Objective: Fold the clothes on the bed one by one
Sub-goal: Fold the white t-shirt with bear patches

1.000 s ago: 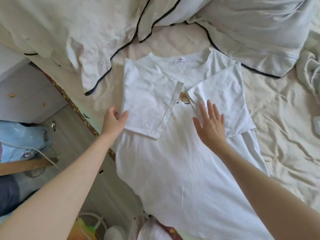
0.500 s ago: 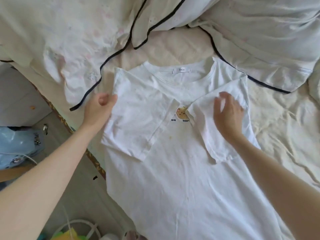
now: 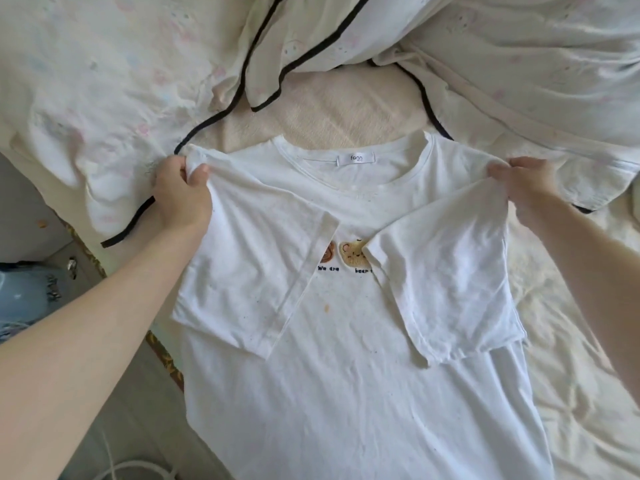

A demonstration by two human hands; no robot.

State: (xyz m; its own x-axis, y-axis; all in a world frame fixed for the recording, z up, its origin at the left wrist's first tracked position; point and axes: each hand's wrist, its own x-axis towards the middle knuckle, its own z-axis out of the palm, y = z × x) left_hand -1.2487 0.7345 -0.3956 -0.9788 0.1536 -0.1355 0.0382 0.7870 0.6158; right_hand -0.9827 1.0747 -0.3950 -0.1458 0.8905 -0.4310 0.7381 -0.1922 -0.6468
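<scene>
The bed (image 3: 353, 109) filled most of the frame, with the rumpled quilt (image 3: 104, 64) across the top. The white T-shirt (image 3: 346, 375) lay face up at centre, collar toward the top, hem running off the lower edge, both sleeves folded inward over the chest print.

Change noted: 1 second ago my hands lay flat on the folded sleeves, smoothing them; by this moment both had travelled up to the shoulder corners and taken hold. In my judgement the sleeve stage was done and the lengthwise fold, collar toward hem, was about to begin.

My left hand (image 3: 180, 199), at centre left, pinched the left shoulder corner between thumb and curled fingers, forearm entering from the lower left. My right hand (image 3: 523, 185), at centre right, pinched the right shoulder corner likewise, forearm entering from the lower right.
</scene>
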